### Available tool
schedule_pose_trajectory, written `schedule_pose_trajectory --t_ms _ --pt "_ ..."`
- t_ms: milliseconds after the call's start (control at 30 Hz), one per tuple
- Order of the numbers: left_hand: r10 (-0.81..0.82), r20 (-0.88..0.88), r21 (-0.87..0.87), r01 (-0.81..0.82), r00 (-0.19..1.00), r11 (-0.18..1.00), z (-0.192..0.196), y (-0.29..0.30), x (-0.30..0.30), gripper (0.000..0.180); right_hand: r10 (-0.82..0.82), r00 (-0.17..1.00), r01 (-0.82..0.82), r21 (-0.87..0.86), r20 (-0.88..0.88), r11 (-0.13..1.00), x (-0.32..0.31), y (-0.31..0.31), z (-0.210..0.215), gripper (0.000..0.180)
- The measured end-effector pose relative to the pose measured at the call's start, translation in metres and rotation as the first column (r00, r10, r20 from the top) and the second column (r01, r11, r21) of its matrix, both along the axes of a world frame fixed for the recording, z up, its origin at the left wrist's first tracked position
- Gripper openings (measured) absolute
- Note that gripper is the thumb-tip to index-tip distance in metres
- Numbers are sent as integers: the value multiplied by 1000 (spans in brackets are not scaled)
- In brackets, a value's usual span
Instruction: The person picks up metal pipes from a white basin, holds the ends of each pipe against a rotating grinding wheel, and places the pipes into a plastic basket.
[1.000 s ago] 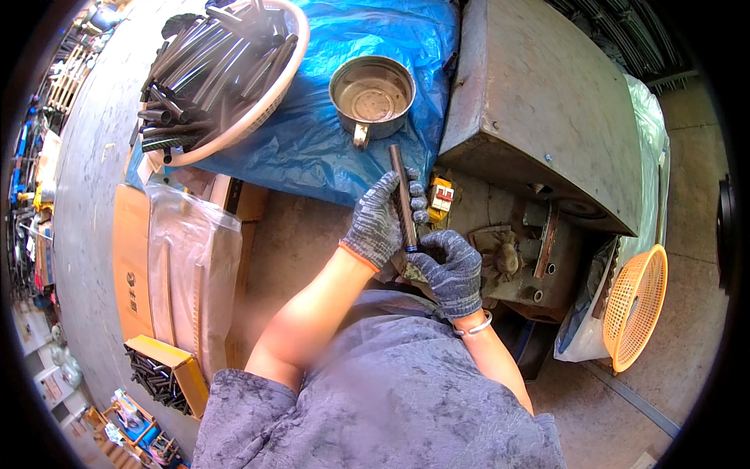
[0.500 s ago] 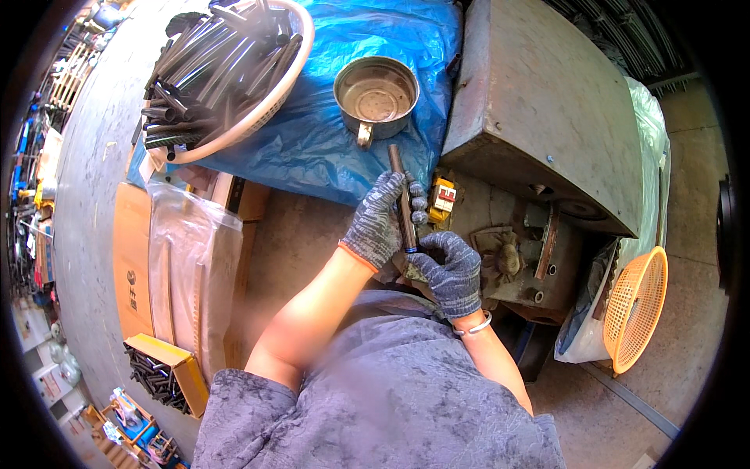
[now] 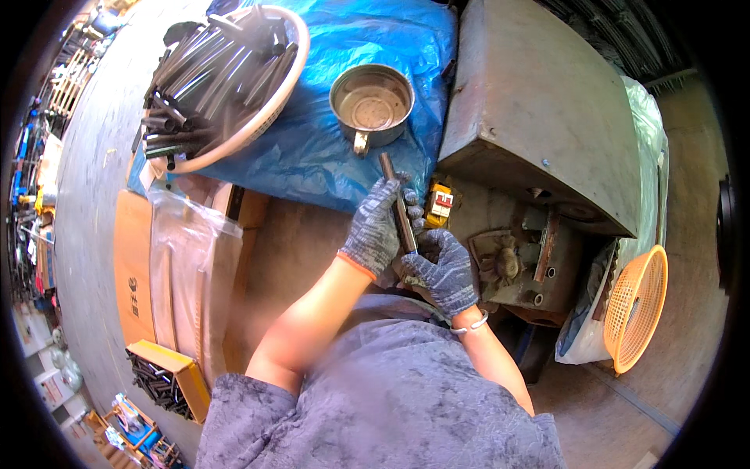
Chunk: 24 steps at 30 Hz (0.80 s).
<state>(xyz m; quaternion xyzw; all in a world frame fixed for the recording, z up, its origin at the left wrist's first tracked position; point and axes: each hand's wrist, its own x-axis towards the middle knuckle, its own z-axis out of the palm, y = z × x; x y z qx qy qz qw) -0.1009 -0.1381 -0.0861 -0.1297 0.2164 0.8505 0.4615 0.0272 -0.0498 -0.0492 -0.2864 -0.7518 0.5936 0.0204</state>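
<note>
Rod's [image 3: 398, 205] lower end (behind hands [image 3: 410, 246])

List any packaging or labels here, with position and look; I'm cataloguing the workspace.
Clear plastic bag: left of the forearm, on flat brown cardboard, rectangular and see-through.
Yellow box: lower left, open, holding dark rods.
Small label: on the machine beside the left hand, yellow, red and white.
</note>
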Motion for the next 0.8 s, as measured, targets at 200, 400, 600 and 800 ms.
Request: schedule_pose_trajectory --t_ms 200,400,600,800 --pt "121 -208 1 -124 970 992 42 0 -6 30 -55 988 22 -222 -143 975 4 6 10 34" --pt "-479 -873 -437 -282 -97 854 74 3 -7 24 -25 924 -179 -487 -382 855 27 29 -23 40" --pt "-318 -603 -299 -163 -732 940 89 45 30 33 -310 906 159 -446 -290 881 65 39 9 27" --pt "-228 -613 -172 -154 -757 973 103 78 50 55 -660 688 549 -380 -301 745 144 72 35 29"
